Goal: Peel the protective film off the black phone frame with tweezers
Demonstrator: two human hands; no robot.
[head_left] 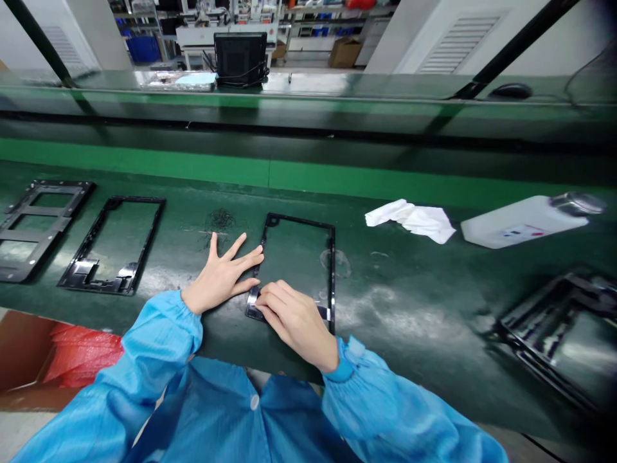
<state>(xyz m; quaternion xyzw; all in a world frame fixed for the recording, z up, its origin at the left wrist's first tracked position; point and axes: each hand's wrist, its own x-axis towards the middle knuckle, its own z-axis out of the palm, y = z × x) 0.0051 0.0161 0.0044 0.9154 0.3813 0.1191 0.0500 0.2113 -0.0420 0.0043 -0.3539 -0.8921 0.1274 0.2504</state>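
Observation:
A thin black rectangular frame (333, 270) lies flat on the green bench in front of me. My left hand (219, 273) is spread open at its left side, with fingertips resting on or beside that edge. Over the frame's lower end is my right hand (294, 318), thumb and fingers pinched together near the lower left corner. Whatever sits between those fingertips is hidden. A silvery patch (252, 297) shows at that corner, just left of the pinch. The right hand covers much of the frame's bottom bar.
To the left lie a second black frame (157, 231) and a grey-black panel with openings (62, 225). Black thread-like scraps (220, 220) lie above my left hand. Rightward are crumpled white tissue (424, 222), a white bottle (520, 222) on its side, and stacked black frames (544, 334).

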